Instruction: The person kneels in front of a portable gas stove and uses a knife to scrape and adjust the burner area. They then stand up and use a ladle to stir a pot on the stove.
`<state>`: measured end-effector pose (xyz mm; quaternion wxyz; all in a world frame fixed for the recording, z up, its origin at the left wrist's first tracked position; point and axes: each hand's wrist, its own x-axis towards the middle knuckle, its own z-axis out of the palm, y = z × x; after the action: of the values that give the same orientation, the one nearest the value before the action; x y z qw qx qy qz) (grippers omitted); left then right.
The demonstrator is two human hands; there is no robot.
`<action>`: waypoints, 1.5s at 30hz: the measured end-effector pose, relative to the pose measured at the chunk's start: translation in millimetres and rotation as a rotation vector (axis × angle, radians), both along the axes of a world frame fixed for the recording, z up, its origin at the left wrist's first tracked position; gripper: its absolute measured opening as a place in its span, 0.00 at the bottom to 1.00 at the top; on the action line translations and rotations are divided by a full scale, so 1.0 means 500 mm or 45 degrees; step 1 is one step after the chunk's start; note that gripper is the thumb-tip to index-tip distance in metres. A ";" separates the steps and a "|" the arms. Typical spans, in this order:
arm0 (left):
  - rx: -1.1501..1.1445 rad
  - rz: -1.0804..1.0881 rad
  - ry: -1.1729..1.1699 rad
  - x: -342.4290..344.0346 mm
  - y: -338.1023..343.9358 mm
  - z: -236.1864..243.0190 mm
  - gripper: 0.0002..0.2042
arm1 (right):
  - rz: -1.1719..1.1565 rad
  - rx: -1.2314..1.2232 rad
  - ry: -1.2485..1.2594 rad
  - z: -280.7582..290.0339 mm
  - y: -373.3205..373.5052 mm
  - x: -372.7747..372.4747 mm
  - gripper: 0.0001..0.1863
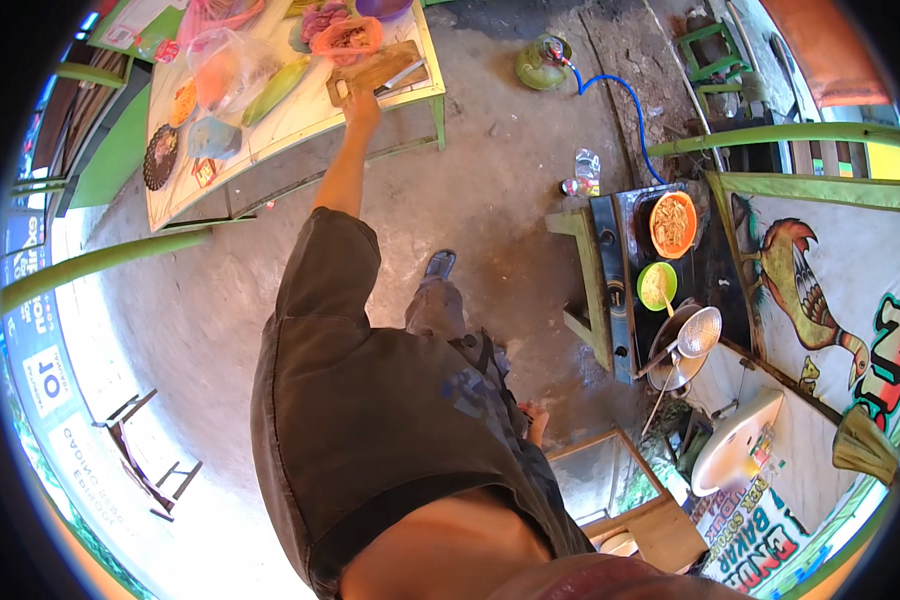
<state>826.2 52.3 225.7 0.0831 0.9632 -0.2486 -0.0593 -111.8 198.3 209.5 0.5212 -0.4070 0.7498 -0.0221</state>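
My left hand (361, 106) reaches forward to the table and grips the near left end of a wooden cutting board (375, 70), beside its handle hole. A knife (402, 76) lies on the board's right part, its blade slanting. Touching the board's far side is an orange bag or bowl (346, 42) with shredded food in it. My right hand (536, 422) hangs low by my side, away from the table; its fingers are too small and partly hidden to read.
The table (300, 120) bears plastic bags, a long green item (276, 92) and a dark woven plate (161, 157). At right, a stove (625, 270) holds an orange bowl (673, 224), a green bowl (657, 287) and a strainer (699, 332). A blue hose (625, 90) runs from a green gas cylinder (543, 63).
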 end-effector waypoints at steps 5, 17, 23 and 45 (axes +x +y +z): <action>0.006 0.038 -0.042 0.113 -0.083 -0.030 0.13 | -0.010 -0.131 0.046 0.035 0.096 0.030 0.15; -0.423 -0.306 -0.645 -0.126 -0.204 -0.054 0.27 | 0.222 -0.351 0.521 0.022 0.023 0.085 0.23; -0.725 -0.864 -0.161 -0.506 -0.240 -0.134 0.23 | -0.309 -0.516 0.238 0.137 -0.170 0.167 0.21; 0.361 -0.681 1.970 -1.891 -0.395 0.009 0.38 | 0.116 -0.063 1.016 0.112 -0.601 -0.643 0.33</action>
<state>-119.2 -145.1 230.5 0.0916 0.5602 -0.3319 -0.7534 -433.5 -102.4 265.4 0.1797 -0.4289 0.8737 0.1428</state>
